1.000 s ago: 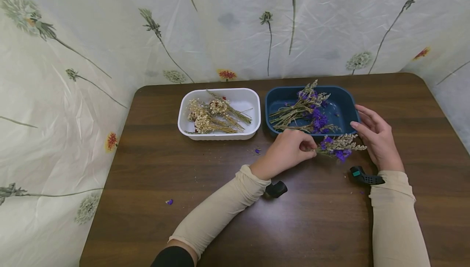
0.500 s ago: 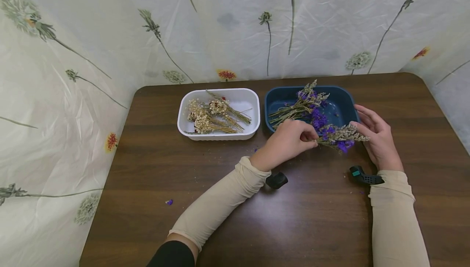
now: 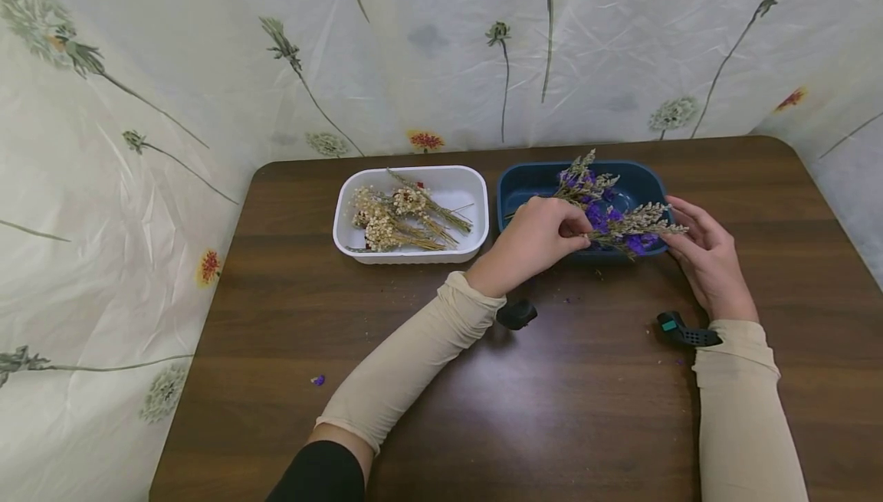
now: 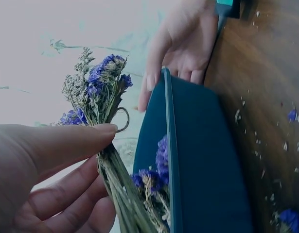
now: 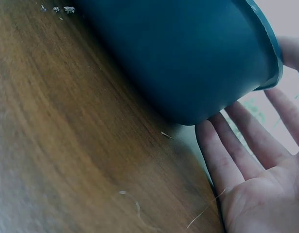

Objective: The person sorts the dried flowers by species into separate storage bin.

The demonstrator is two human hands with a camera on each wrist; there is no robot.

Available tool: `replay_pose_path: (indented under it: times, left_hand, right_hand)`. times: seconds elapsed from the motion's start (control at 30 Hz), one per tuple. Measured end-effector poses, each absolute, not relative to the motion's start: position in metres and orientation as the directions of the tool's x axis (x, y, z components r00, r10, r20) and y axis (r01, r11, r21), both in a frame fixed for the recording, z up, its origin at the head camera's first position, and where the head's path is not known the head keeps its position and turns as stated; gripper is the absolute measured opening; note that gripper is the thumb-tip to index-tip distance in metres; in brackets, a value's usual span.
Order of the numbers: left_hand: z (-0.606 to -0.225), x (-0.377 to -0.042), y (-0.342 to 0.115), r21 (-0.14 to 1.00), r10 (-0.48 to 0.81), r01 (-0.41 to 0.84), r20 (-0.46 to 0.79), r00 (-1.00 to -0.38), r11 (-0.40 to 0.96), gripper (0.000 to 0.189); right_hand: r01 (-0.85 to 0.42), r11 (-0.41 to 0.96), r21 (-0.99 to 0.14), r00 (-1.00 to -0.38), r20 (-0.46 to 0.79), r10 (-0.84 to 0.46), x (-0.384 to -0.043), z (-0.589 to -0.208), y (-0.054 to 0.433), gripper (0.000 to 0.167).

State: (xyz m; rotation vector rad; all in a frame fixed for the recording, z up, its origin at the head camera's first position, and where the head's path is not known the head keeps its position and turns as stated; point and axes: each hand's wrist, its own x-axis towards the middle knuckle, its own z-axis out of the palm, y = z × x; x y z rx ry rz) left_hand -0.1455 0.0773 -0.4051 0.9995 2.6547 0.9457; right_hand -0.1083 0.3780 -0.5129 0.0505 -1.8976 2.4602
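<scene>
My left hand pinches a tied bunch of dried flowers between thumb and fingers. It has purple blooms, pale sprigs and a thin loop of tie at the thumb. The bunch is over the front edge of the blue tub, its heads toward the right. More dried purple bunches lie inside the tub, partly hidden behind the left hand. At the tub's right end, my right hand holds the rim, thumb over it and fingers against the outer wall.
Left of the blue tub stands a white tub with cream dried flower bunches. A fallen purple petal and small crumbs lie on the brown wooden table. Behind hangs a flower-printed sheet.
My left hand has lifted the flower bunch up and away from me, from in front of the blue tub to over its front edge. The right hand stays at the tub.
</scene>
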Motion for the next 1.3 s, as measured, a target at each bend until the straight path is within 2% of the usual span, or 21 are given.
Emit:
replay_pose_path:
  times: [0.37, 1.3]
  left_hand:
    - [-0.409, -0.161, 0.075, 0.617, 0.604, 0.502, 0.055, -0.795, 0.606, 0.014]
    - [-0.428, -0.192, 0.092, 0.512, 0.603, 0.492, -0.067, -0.795, 0.704, 0.010]
  right_hand:
    - [0.028, -0.180, -0.983, -0.999, -0.032, 0.021, -0.108, -0.510, 0.376, 0.057]
    - [0.004, -0.212, -0.977, -1.000, -0.006, 0.013, -0.108, -0.510, 0.376, 0.056]
